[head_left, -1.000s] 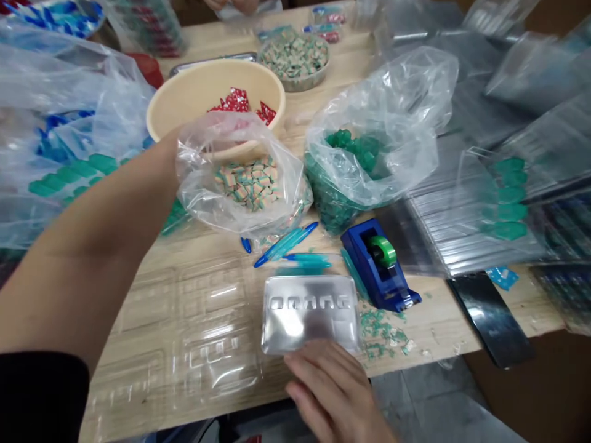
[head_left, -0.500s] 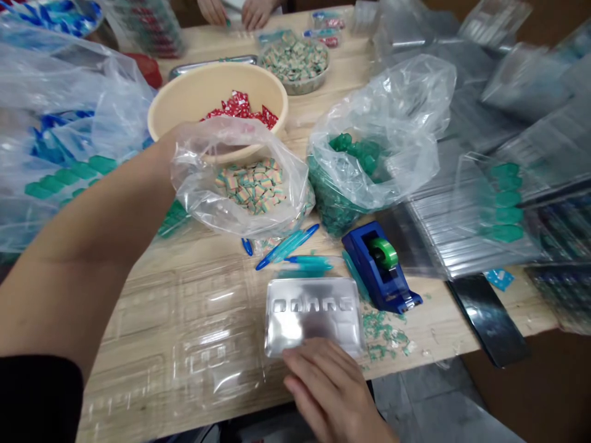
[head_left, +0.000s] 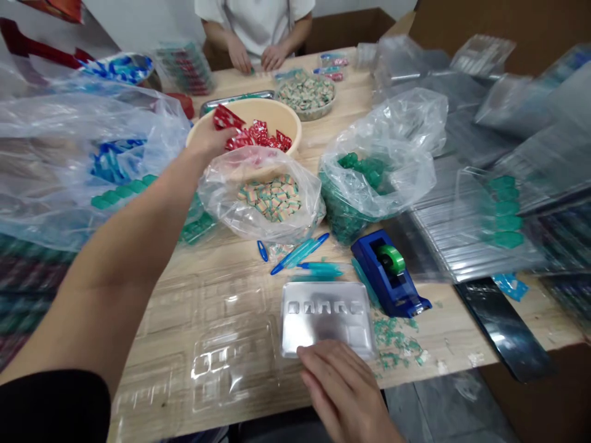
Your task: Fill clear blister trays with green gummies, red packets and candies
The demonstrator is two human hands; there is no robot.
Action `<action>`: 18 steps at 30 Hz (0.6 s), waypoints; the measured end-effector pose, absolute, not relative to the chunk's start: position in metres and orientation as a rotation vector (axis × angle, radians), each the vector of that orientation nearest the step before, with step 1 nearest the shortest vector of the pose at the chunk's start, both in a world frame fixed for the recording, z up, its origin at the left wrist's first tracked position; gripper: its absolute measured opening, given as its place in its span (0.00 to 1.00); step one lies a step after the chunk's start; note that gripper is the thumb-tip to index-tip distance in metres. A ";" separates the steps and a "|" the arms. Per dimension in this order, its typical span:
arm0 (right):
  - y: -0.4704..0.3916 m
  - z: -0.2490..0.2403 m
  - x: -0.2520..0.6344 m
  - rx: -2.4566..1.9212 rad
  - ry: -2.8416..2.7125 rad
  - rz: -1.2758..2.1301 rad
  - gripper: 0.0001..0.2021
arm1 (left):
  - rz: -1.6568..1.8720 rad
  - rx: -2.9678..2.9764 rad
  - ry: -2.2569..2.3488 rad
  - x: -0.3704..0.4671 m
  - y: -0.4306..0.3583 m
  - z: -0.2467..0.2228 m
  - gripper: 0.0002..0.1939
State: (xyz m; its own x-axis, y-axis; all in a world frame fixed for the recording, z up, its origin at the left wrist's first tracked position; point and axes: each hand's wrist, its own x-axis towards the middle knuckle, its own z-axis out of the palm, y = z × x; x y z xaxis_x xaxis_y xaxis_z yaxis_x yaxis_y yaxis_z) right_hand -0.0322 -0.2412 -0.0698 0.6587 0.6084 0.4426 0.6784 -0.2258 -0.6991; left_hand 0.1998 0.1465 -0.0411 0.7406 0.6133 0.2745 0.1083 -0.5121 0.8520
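Observation:
My left hand reaches over the left side of the cream bowl and grips a red packet with white marks. More red packets lie in the bowl. My right hand rests with its fingers spread slightly on the front edge of a shiny silver tray, holding nothing. Along the tray's back half runs a row of small square shapes. Behind the tray lie blue-tipped teal sticks. A clear bag of striped pieces stands just in front of the bowl.
Right of the tray is a blue tape dispenser, with green scraps in front. A bag of green pieces stands behind it. Clear moulded trays lie front left. A dark phone-like slab sits at right. Another person's hands are across the table.
My left hand, hidden behind the bag's edge before, now shows with a red packet in its fingers. The view has tilted up, showing more of the person opposite. My right hand stays at the tray.

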 end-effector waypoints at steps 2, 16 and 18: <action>-0.240 -0.069 -0.036 -1.853 -0.915 -0.039 0.14 | 0.728 1.914 0.637 0.189 0.147 -0.016 0.05; -0.144 -0.054 -0.052 -0.647 -0.105 0.951 0.35 | 0.505 1.733 0.443 -0.100 -0.039 -0.041 0.15; -0.147 -0.057 -0.061 -0.675 -0.010 0.971 0.30 | 0.577 1.880 0.462 -0.114 -0.045 -0.052 0.13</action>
State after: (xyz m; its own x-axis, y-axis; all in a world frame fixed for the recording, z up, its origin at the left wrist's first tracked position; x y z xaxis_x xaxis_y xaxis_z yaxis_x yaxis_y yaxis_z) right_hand -0.0607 -0.1473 -0.0569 0.5810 0.7630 -0.2832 -0.7569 0.3786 -0.5327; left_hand -0.1138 -0.0447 -0.0516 0.8082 0.5623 0.1752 0.0482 -0.3596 0.9319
